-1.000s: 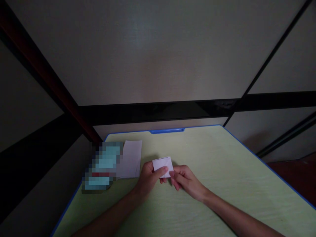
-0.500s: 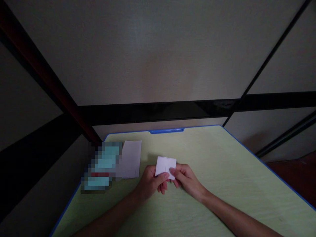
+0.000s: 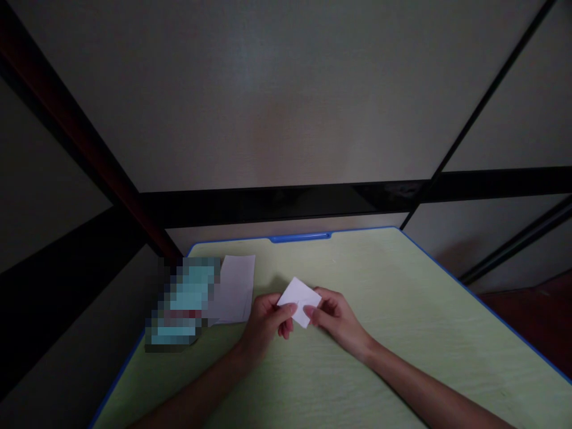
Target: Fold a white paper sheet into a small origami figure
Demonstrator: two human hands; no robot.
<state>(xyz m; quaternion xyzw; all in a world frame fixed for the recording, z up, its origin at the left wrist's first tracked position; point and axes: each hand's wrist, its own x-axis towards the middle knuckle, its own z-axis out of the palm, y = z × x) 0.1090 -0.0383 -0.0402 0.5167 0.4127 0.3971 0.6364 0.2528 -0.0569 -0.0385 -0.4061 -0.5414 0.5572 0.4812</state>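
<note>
Between the left hand [image 3: 263, 320] and the right hand [image 3: 338, 314], the small white paper [image 3: 297, 291] is held in a two-sided pinching grip and is now turned diamond-wise from its squarer earlier pose, so a corner, not an edge, is pointed away from the grip.

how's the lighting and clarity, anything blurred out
Head view: dim overall, darkest at the left edge; the small white paper looks brightest, with a soft shadow just past it on the table; coarse pixel blocks obscure the teal item.
</note>
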